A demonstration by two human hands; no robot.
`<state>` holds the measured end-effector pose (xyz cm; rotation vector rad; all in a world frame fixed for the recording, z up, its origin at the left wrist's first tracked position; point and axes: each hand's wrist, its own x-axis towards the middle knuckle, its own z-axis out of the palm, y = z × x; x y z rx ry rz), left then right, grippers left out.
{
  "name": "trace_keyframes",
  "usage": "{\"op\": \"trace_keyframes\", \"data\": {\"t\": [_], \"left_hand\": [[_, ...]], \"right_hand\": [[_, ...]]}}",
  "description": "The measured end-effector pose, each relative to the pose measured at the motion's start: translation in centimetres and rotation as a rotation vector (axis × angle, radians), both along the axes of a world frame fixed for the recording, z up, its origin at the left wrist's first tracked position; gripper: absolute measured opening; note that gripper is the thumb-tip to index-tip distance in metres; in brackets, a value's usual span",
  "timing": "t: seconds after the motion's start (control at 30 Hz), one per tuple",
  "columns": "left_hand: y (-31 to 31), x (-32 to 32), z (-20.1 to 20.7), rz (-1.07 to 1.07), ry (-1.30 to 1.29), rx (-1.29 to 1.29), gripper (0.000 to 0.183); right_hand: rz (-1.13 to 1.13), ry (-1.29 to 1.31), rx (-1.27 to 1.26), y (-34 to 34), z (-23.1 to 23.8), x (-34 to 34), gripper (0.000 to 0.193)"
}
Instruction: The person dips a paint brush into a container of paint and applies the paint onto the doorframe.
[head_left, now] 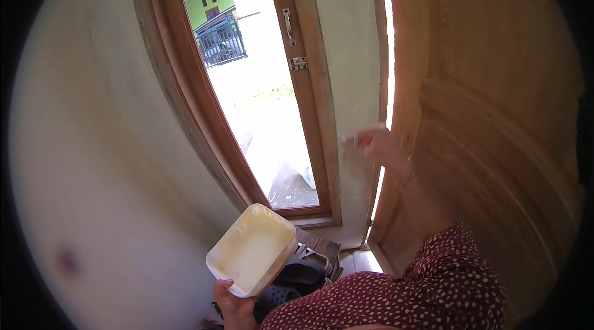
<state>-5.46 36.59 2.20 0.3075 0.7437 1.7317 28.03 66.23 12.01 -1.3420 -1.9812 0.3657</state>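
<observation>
My left hand (234, 303) grips the near corner of a white plastic tub (278, 267), thumb over the rim. Cream-coloured paint (257, 254) lies inside, and the tub tilts somewhat. Higher up, my right hand (385, 148) is raised against the narrow strip of pale wall (348, 76) between the window and the door. Its fingers are closed around something with a small red part. Blur and the fingers hide the rest of that thing, so its kind does not show.
A brown wooden window frame (312, 138) with a metal handle (288, 26) and a latch (298, 63) stands ahead. On the right is a large wooden door (489, 169), light showing through its edge gap. Dark footwear (301, 273) lies below the tub. Another pale wall (117, 163) fills the left.
</observation>
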Motion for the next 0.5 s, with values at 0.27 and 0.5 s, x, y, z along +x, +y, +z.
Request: {"op": "trace_keyframes", "data": {"t": [0.27,0.5], "left_hand": [[0.5,0.7,-0.2,0.012,-0.030,-0.037,0.081],[0.2,1.2,0.6,0.013,-0.027,-0.003,0.080]], "right_hand": [[0.166,0.329,1.039,4.7,25.3,-0.2,0.025],[-0.022,0.289,0.856,9.8,23.3,2.5,0.035]]}}
